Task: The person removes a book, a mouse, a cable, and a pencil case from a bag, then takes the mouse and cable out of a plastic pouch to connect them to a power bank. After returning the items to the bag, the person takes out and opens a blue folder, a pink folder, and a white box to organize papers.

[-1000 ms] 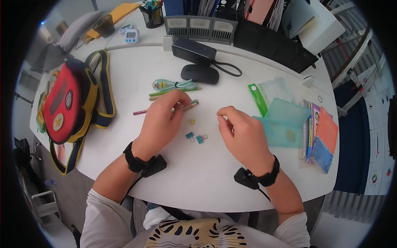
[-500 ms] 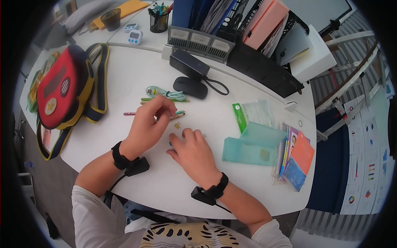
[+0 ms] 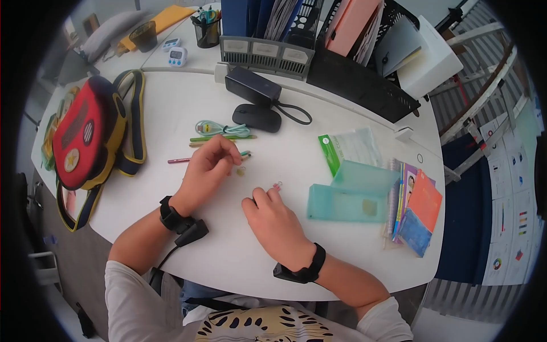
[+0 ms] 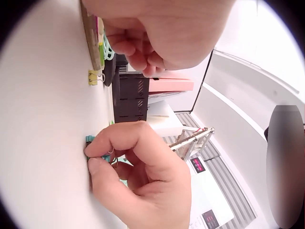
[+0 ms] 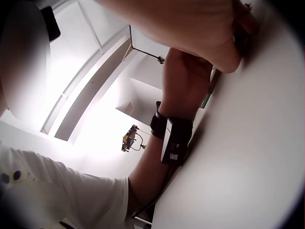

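**Both hands down among the binder clips**

While the left hand [image 3: 211,165] curls its fingers round a pencil [image 3: 246,154] on the white table [image 3: 171,114], the right hand [image 3: 273,219] is down flat-knuckled just beside it, thumb and forefinger pinching small teal binder clips [image 4: 90,139] against the tabletop. The left wrist view shows that pinch plainly: fingertips bent, clips squeezed between them, a wire loop poking out. One more clip loop [image 3: 277,185] peeks past the right fingertips in the head view. Between the two hands lies a yellow binder clip [image 3: 241,170], loose, touched by neither.

Beyond the left hand, a green pencil [image 3: 222,137] and a coiled mint cable [image 3: 219,128] lie side by side, with a pink pencil [image 3: 178,161] off to the left. Further back sit a black mouse [image 3: 256,118] and a dark box [image 3: 252,85]. To the right, near the right hand, a teal case [image 3: 347,199] stands open, notebooks [image 3: 419,208] stacked beside it. A red bag [image 3: 85,134] rests at the table's left edge.
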`<act>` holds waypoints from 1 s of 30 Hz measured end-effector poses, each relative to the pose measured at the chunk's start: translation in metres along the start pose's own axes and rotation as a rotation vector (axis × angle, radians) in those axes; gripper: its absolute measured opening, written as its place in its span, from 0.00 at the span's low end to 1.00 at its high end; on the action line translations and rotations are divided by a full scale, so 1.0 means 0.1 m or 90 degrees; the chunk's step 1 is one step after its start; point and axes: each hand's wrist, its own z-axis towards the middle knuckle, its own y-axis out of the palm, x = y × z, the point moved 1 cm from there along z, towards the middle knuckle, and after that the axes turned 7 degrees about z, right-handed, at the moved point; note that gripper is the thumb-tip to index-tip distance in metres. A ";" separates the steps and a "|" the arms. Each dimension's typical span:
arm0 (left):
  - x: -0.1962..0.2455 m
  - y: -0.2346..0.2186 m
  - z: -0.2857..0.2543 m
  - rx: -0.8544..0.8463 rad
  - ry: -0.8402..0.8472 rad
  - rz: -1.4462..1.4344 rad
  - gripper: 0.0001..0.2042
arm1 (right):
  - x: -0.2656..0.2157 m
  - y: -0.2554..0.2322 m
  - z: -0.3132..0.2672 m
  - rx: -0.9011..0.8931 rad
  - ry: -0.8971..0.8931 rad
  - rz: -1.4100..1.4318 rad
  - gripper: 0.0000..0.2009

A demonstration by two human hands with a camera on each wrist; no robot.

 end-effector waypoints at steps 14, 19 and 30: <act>0.04 0.19 -0.18 -0.073 0.282 0.493 0.20 | 0.07 -0.06 -0.09 0.042 -0.016 -0.029 0.08; 0.04 0.18 -0.20 -0.105 0.192 0.506 0.16 | 0.07 -0.54 -0.33 0.051 0.015 0.123 0.06; 0.04 0.25 -0.21 -0.100 0.235 0.458 0.10 | 0.53 -1.01 -0.72 0.184 0.283 0.200 0.06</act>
